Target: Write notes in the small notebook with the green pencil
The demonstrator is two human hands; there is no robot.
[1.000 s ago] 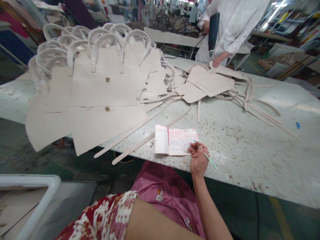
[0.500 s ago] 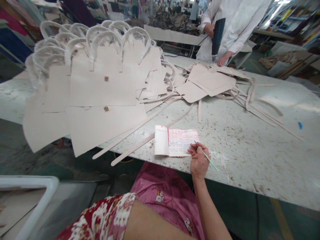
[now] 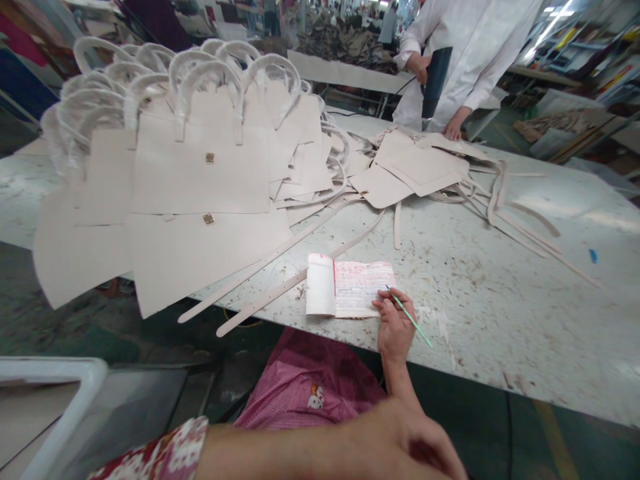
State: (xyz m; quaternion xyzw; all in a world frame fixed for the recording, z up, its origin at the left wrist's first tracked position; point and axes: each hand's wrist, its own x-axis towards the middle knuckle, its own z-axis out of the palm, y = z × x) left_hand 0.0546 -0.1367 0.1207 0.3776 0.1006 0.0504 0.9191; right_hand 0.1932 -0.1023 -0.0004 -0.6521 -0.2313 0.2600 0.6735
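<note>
A slim green pen point(image 3: 419, 331) with a blue tip is held between the fingers of my right hand point(image 3: 397, 327). That hand rests at the lower right of an open notebook point(image 3: 363, 283), its fingertips touching the page. Red print and handwritten lines cover the right page, while the left one looks mostly blank. Low in the picture, my left hand point(image 3: 395, 437) reaches across my body in front of my right forearm. It is blurred and its fingers curl partly out of sight, so whatever they hold, if anything, is hidden.
Beige bag panels point(image 3: 200, 173) with wrapped handles are piled on the left of the table point(image 3: 500, 307). Loose straps point(image 3: 260, 303) overhang its front edge. More panels point(image 3: 420, 160) lie farther back, where a co-worker's hand point(image 3: 423, 67) grips a dark heat gun point(image 3: 436, 83). A white-rimmed bin point(image 3: 90, 380) stands lower left.
My left forearm has swung up and to the right, bringing the left hand into view over my right forearm. My right hand keeps the pen at the notebook. The co-worker's heat gun has dropped slightly.
</note>
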